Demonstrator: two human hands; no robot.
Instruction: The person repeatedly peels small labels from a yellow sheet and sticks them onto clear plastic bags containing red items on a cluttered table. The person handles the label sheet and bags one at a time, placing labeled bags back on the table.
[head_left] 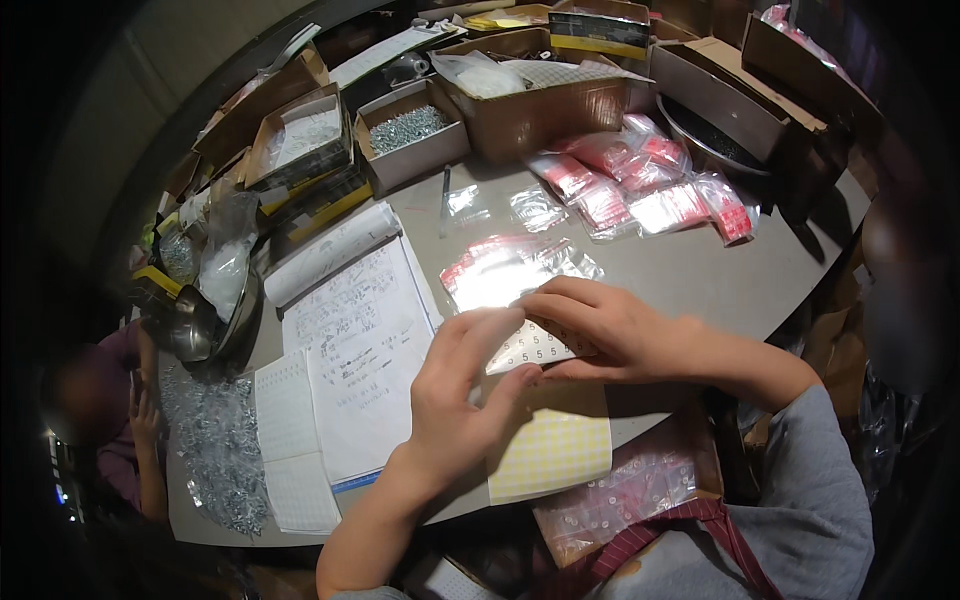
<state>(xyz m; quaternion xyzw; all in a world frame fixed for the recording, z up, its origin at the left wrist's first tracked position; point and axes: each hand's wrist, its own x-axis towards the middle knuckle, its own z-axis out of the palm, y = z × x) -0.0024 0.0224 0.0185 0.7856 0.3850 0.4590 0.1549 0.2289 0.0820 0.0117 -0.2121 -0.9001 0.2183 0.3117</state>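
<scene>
Between my two hands is a white sticker sheet [545, 345] printed with rows of small black marks. My left hand [450, 390] grips its left side, thumb below and fingers bent over the top. My right hand [610, 335] curls around the right side, its fingers partly covering the sheet. Just below lies a sheet with yellow and white dots [550, 445], reaching past the table's front edge; whether it joins the sticker sheet I cannot tell. Beyond my fingers a stack of clear bags with red print [510, 268] shines under the light.
An open notebook [365, 350] lies left of my hands, beside a heap of screws [215, 450]. Filled red-printed bags [640, 185] are piled at the back right. Boxes, one with screws [405, 130], line the far edge. A co-worker's hand [145, 415] is at far left. A box of small bags [630, 490] sits near my lap.
</scene>
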